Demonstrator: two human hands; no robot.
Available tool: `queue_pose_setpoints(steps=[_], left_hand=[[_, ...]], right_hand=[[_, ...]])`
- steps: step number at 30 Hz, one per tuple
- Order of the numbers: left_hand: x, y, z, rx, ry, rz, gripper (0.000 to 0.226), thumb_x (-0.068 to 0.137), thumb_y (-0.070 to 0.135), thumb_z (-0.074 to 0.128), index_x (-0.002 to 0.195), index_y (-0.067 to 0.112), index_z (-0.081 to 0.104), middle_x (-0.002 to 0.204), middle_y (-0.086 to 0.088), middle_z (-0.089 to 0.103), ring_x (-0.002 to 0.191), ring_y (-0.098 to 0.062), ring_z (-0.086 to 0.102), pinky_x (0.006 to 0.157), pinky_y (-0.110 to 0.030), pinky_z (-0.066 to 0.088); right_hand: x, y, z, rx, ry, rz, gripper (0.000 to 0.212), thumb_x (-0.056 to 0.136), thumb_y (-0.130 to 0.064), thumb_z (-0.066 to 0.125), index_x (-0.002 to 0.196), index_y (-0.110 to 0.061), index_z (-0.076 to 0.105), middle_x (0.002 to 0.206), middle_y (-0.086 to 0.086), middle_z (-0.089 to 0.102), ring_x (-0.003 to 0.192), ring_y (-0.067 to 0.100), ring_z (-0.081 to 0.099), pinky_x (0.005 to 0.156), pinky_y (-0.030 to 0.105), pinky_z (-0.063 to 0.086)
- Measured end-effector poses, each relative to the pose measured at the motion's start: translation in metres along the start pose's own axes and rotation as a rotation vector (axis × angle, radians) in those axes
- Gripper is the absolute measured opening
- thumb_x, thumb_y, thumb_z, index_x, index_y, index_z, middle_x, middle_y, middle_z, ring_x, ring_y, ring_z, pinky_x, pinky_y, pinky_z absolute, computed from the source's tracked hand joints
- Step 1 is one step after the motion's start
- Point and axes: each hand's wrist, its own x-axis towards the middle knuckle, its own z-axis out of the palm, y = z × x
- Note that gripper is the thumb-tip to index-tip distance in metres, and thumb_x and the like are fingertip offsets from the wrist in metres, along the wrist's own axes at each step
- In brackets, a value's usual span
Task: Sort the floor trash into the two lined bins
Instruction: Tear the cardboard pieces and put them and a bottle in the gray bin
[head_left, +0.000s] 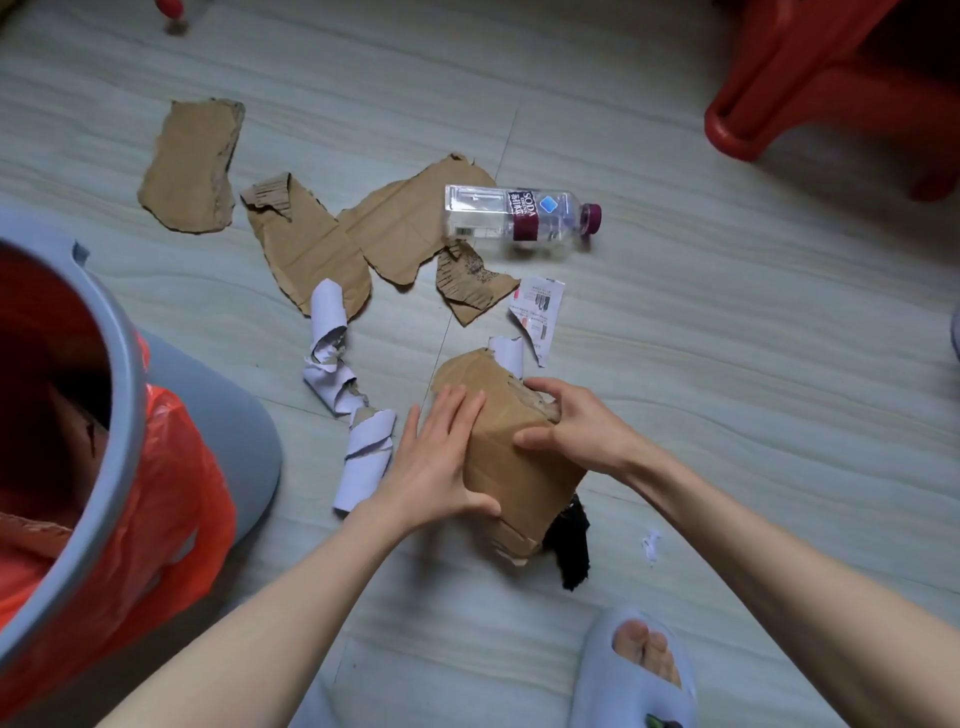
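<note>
A bent piece of brown cardboard lies on the floor in front of me. My left hand lies flat on its left side with straight fingers and the thumb against its near edge. My right hand grips its torn right edge, fingers curled over the top. A grey bin lined with an orange bag stands at the left with cardboard inside. Further out lie several torn cardboard pieces, a clear plastic soda bottle with a purple cap, curled white paper strips and a printed paper scrap.
A black scrap sticks out under the cardboard's near end. A small white paper bit lies to its right. A red plastic stool stands at the top right. My foot in a pale blue slipper is at the bottom.
</note>
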Motion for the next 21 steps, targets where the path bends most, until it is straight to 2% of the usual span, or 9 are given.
queue_pose_setpoints(steps=[2,4,6,8,10,12,14,17,21], left_hand=[[0.000,-0.001,-0.007,-0.053,0.060,0.020,0.103,0.059,0.060,0.065,0.144,0.020,0.022,0.149,-0.002,0.028,0.141,-0.016,0.021,0.116,-0.045,0.000],[-0.002,-0.006,-0.013,-0.030,0.140,0.061,0.073,0.066,0.057,0.041,0.127,0.017,0.047,0.125,0.000,0.055,0.122,-0.018,0.049,0.114,-0.041,0.012],[-0.007,-0.009,-0.019,-0.049,0.209,0.039,0.052,0.075,0.044,0.035,0.110,0.015,0.058,0.107,-0.002,0.064,0.105,-0.025,0.059,0.100,-0.030,0.029],[-0.004,-0.013,-0.026,-0.077,0.165,0.011,0.036,0.083,0.033,0.050,0.115,0.018,0.056,0.111,-0.002,0.061,0.104,-0.027,0.057,0.079,-0.026,0.033],[0.003,-0.012,-0.033,-0.158,-0.019,0.074,0.059,0.077,0.028,0.068,0.130,0.021,0.043,0.126,-0.002,0.051,0.114,-0.022,0.052,0.081,-0.024,0.037],[0.012,-0.014,-0.039,-0.271,-0.197,0.088,0.100,0.063,0.023,0.083,0.143,0.018,0.023,0.140,-0.005,0.039,0.127,-0.021,0.041,0.102,-0.030,0.036],[0.016,-0.014,-0.048,-0.285,-0.345,0.015,0.126,0.054,0.026,0.089,0.148,0.020,0.004,0.147,-0.004,0.029,0.133,-0.023,0.031,0.111,-0.040,0.031],[0.018,-0.010,-0.058,-0.314,-0.437,-0.032,0.113,0.059,0.039,0.085,0.145,0.032,0.013,0.141,0.000,0.038,0.129,-0.023,0.031,0.109,-0.042,0.031],[0.018,-0.005,-0.066,-0.209,-0.188,-0.004,0.061,0.073,0.044,0.073,0.128,0.035,0.049,0.116,0.006,0.062,0.112,-0.017,0.035,0.091,-0.030,0.032]], right_hand=[[-0.004,-0.011,0.005,-0.027,0.016,-0.079,0.061,0.080,-0.016,0.071,0.136,-0.017,0.047,0.131,0.003,0.057,0.119,0.016,0.053,0.101,0.027,0.042],[-0.008,-0.026,0.009,-0.141,0.070,-0.172,0.048,0.083,-0.022,0.068,0.129,-0.019,0.056,0.129,-0.001,0.058,0.122,0.013,0.051,0.100,0.022,0.038],[-0.010,-0.037,0.008,-0.165,0.118,-0.208,0.041,0.084,-0.026,0.067,0.123,-0.020,0.061,0.128,-0.002,0.060,0.121,0.013,0.051,0.096,0.022,0.037],[-0.010,-0.041,0.002,-0.185,0.130,-0.223,0.041,0.084,-0.026,0.066,0.124,-0.020,0.060,0.127,0.000,0.060,0.120,0.014,0.052,0.093,0.021,0.037],[-0.011,-0.043,-0.002,-0.235,0.140,-0.249,0.042,0.085,-0.026,0.064,0.127,-0.021,0.057,0.130,0.002,0.058,0.119,0.015,0.052,0.091,0.018,0.035],[-0.012,-0.043,-0.002,-0.272,0.152,-0.281,0.043,0.086,-0.026,0.063,0.128,-0.024,0.056,0.126,0.004,0.058,0.119,0.016,0.052,0.095,0.021,0.035],[-0.013,-0.042,0.000,-0.291,0.155,-0.300,0.043,0.087,-0.027,0.063,0.129,-0.026,0.055,0.114,0.004,0.055,0.114,0.018,0.051,0.091,0.022,0.035],[-0.012,-0.043,-0.001,-0.279,0.164,-0.316,0.044,0.086,-0.028,0.064,0.129,-0.029,0.055,0.108,0.004,0.053,0.108,0.017,0.051,0.084,0.019,0.032],[-0.010,-0.041,-0.002,-0.310,0.167,-0.320,0.039,0.085,-0.027,0.064,0.124,-0.031,0.057,0.109,0.005,0.057,0.101,0.016,0.051,0.083,0.024,0.034]])
